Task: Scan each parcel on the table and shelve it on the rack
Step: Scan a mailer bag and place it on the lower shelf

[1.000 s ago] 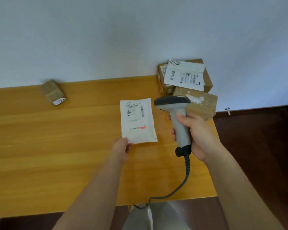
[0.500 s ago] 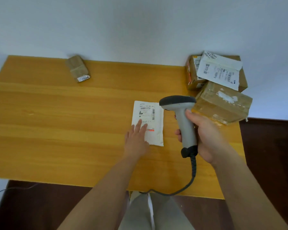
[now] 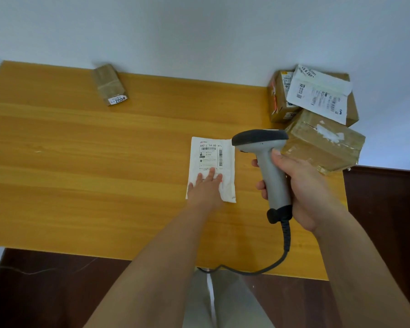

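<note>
Pressing the white mailer [image 3: 212,168] flat on the worktop [image 3: 81,162] with straight fingers, the left hand [image 3: 205,189] is risking covering its barcode while the right hand [image 3: 301,185] is gripping the scanner [image 3: 268,169], causing a misread

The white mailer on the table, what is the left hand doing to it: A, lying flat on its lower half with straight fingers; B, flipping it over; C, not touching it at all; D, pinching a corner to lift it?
A: the left hand lies flat on the white mailer, fingers straight, below the label.
</note>
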`<state>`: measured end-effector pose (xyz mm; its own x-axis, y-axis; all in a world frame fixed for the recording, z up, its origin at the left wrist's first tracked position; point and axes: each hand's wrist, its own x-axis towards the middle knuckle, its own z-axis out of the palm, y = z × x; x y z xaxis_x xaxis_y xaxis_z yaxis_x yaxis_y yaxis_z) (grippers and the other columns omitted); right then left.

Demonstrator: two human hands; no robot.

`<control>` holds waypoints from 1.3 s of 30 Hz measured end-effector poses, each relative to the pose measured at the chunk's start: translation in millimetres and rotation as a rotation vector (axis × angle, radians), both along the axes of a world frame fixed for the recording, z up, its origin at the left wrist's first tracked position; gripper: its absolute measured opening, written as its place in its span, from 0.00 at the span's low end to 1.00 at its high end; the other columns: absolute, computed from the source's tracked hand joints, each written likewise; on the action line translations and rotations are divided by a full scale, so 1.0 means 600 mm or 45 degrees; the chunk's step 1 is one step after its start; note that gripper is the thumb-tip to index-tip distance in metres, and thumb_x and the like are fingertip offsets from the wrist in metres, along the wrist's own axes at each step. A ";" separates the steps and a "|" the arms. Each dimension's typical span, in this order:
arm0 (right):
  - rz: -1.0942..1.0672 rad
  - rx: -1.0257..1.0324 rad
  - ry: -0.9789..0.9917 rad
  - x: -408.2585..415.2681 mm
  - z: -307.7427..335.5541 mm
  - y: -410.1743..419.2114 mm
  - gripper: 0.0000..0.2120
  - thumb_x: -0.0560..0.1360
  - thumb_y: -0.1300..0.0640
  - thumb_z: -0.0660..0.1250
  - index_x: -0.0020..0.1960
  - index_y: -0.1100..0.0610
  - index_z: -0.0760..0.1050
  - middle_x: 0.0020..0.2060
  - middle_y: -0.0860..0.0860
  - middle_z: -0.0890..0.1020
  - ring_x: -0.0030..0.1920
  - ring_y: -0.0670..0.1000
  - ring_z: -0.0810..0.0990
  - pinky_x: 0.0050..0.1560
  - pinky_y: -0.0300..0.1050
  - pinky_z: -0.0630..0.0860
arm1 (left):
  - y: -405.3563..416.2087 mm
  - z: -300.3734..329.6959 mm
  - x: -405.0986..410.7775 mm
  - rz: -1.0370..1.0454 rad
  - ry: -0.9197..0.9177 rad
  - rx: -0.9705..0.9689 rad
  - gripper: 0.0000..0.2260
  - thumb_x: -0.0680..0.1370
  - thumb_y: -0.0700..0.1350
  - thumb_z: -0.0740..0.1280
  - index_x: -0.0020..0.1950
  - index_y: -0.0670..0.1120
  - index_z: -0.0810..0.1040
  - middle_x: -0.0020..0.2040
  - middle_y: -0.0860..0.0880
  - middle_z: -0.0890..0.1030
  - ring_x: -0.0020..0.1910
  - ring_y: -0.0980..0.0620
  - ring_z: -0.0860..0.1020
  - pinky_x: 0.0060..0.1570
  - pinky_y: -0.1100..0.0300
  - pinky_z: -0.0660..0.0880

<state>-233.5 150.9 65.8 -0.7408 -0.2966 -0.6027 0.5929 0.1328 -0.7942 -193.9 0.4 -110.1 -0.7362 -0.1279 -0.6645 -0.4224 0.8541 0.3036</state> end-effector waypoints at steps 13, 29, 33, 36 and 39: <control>0.001 -0.024 0.018 0.018 0.031 -0.012 0.11 0.81 0.52 0.62 0.56 0.57 0.78 0.48 0.54 0.82 0.31 0.47 0.78 0.31 0.40 0.77 | 0.001 0.008 -0.007 -0.024 -0.052 0.013 0.36 0.79 0.46 0.65 0.81 0.53 0.47 0.81 0.53 0.42 0.79 0.42 0.46 0.74 0.39 0.55; 0.008 -0.037 -0.008 0.018 0.047 0.009 0.14 0.79 0.50 0.64 0.57 0.58 0.78 0.48 0.54 0.82 0.31 0.48 0.78 0.32 0.42 0.77 | -0.005 -0.033 0.001 1.158 0.129 -0.011 0.45 0.66 0.61 0.77 0.71 0.41 0.58 0.69 0.41 0.64 0.70 0.40 0.63 0.66 0.45 0.65; 0.057 -0.006 -0.005 0.018 0.051 0.016 0.14 0.78 0.50 0.64 0.58 0.57 0.78 0.48 0.54 0.83 0.32 0.48 0.78 0.33 0.42 0.77 | -0.011 -0.049 -0.003 1.347 0.164 0.283 0.38 0.65 0.53 0.81 0.64 0.42 0.63 0.63 0.43 0.75 0.63 0.42 0.74 0.59 0.45 0.75; 0.087 0.016 0.017 0.014 0.056 0.023 0.14 0.79 0.51 0.63 0.58 0.58 0.78 0.47 0.54 0.83 0.32 0.48 0.78 0.33 0.42 0.77 | -0.006 -0.052 -0.006 1.418 0.198 0.341 0.27 0.66 0.50 0.80 0.55 0.42 0.71 0.58 0.44 0.79 0.54 0.44 0.79 0.49 0.50 0.79; 0.132 0.038 0.036 0.008 0.063 0.031 0.13 0.80 0.51 0.63 0.59 0.58 0.78 0.48 0.54 0.83 0.32 0.48 0.78 0.34 0.41 0.77 | -0.004 -0.059 -0.011 1.501 0.199 0.431 0.14 0.71 0.44 0.77 0.49 0.43 0.75 0.54 0.44 0.81 0.50 0.45 0.79 0.47 0.52 0.79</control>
<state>-228.7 169.5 103.6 -0.7241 -0.3543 -0.5918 0.5522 0.2162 -0.8052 -200.3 -1.9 -145.3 -0.3623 -0.6055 -0.7086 -0.8198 -0.1547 0.5513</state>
